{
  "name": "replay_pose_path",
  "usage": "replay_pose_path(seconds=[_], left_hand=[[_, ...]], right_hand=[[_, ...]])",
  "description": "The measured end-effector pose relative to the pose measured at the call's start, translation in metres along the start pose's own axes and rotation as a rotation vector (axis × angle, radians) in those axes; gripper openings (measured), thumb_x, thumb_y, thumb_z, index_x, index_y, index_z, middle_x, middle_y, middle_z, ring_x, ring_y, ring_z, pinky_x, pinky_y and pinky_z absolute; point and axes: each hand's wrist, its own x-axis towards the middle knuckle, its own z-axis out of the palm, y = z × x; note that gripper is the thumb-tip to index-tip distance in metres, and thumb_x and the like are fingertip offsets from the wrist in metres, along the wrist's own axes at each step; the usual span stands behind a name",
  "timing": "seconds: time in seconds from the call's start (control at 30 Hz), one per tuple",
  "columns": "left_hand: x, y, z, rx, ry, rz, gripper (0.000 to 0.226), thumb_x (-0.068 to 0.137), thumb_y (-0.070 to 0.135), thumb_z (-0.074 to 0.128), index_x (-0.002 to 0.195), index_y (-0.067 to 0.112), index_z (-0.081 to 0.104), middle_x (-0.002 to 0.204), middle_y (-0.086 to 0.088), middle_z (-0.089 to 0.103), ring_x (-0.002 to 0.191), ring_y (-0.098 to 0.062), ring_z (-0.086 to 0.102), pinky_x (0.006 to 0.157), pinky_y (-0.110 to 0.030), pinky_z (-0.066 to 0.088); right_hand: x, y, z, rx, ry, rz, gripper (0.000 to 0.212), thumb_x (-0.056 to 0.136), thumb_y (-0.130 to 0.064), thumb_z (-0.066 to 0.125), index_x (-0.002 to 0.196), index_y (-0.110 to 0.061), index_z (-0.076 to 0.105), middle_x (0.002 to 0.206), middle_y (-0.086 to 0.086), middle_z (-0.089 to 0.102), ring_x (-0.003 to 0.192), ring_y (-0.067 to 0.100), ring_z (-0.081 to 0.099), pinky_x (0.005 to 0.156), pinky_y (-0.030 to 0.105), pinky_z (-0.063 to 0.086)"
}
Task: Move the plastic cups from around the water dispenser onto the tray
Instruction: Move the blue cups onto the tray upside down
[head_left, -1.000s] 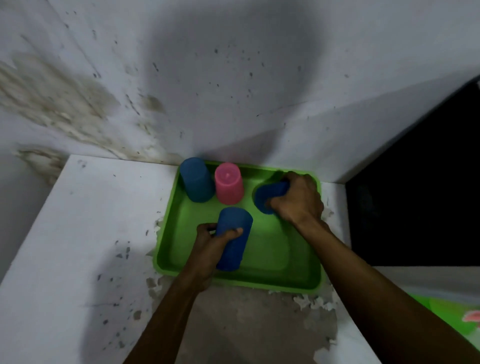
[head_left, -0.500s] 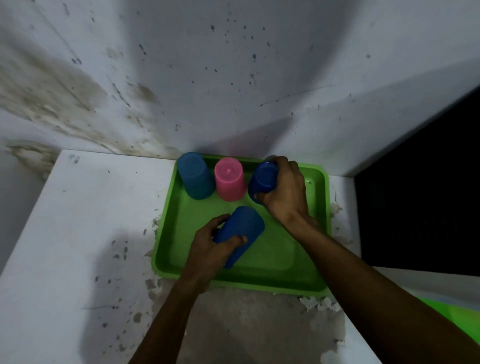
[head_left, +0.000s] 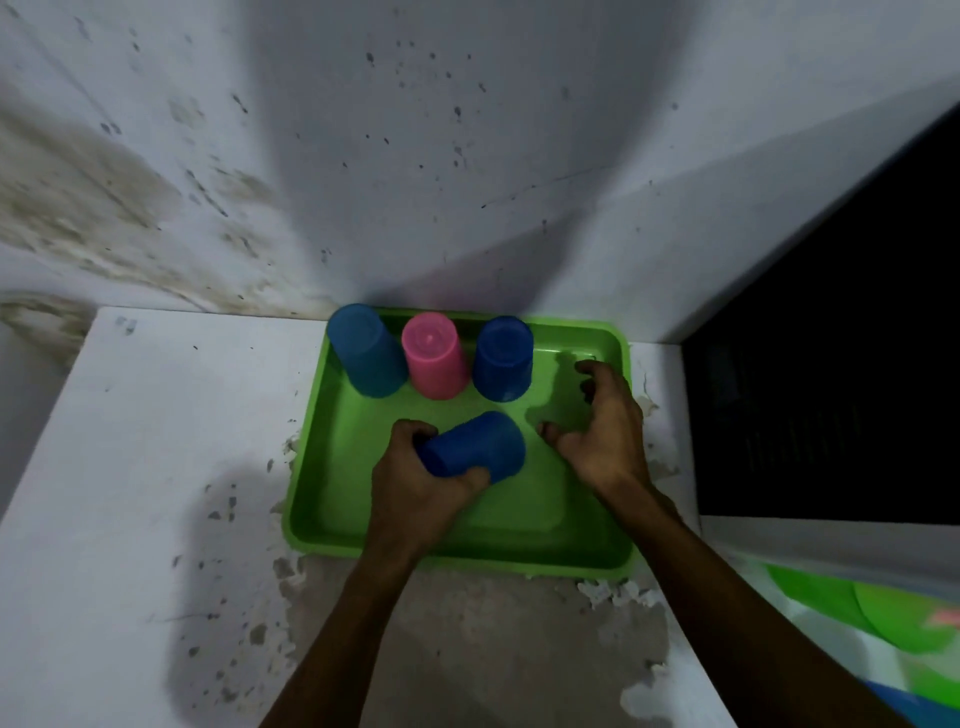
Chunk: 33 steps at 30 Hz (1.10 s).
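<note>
I see the left hand (head_left: 415, 486) grasping a dark blue cup (head_left: 475, 449), tilted over the green tray (head_left: 519, 519). The right hand (head_left: 605, 431) is released, fingers spread, above the tray. Three cups stand upside down at the far edge: light blue cup (head_left: 366, 351), pink cup (head_left: 434, 356), another dark blue cup (head_left: 504, 358).

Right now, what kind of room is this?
Probably a plain kitchen or utility corner at home, though I can't be sure. A white counter with peeling paint meets a stained wall, and a green tray holds upturned plastic cups. No water dispenser shows.
</note>
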Motion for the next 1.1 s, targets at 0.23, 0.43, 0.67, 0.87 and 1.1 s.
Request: replay_pose_path(seconds=[0.23,0.43,0.67,0.87,1.1], left_hand=[[0.019,-0.005,-0.032,0.081,0.345,0.048,0.067,0.055,0.009,0.087,0.114,0.008,0.055,0.104,-0.005,0.056,0.091,-0.021,0.054,0.076,-0.031,0.044],[0.039,-0.016,-0.041,0.12,0.463,0.079,0.074,0.05,0.011,0.087,0.115,0.005,0.052,0.11,-0.015,0.061,0.093,-0.03,0.059,0.075,-0.034,0.048],[0.046,-0.026,-0.044,0.152,0.451,0.096,0.08,0.05,0.013,0.086,0.121,0.01,0.048,0.115,-0.014,0.059,0.103,-0.036,0.056,0.08,-0.047,0.053],[0.03,-0.02,-0.042,0.26,0.511,0.076,0.105,0.053,0.027,0.089,0.14,0.009,0.033,0.137,-0.018,0.044,0.125,-0.038,0.04,0.096,-0.05,0.041],[-0.029,-0.009,-0.021,0.148,0.671,0.453,0.074,0.06,0.022,0.077,0.125,-0.001,0.047,0.122,-0.021,0.05,0.114,-0.034,0.05,0.093,-0.043,0.046]], right_hand=[[-0.012,0.01,-0.002,-0.032,-0.048,0.026,0.071,0.071,-0.018,0.082,0.132,-0.018,0.046,0.129,0.009,0.053,0.118,0.027,0.053,0.098,0.041,0.048],[-0.01,0.008,-0.003,-0.036,-0.055,0.017,0.066,0.072,-0.019,0.081,0.129,-0.019,0.048,0.127,0.008,0.055,0.116,0.027,0.054,0.096,0.044,0.05],[-0.013,0.006,-0.008,-0.02,-0.057,0.005,0.06,0.072,-0.017,0.08,0.125,-0.018,0.052,0.123,0.008,0.056,0.112,0.025,0.055,0.096,0.038,0.05],[-0.027,0.006,-0.018,-0.006,-0.058,-0.003,0.058,0.074,-0.017,0.08,0.125,-0.017,0.053,0.122,0.007,0.057,0.111,0.023,0.055,0.095,0.034,0.048],[-0.068,0.013,-0.043,0.008,-0.021,-0.024,0.048,0.073,-0.017,0.078,0.117,-0.017,0.059,0.112,0.005,0.062,0.101,0.02,0.059,0.088,0.029,0.049]])
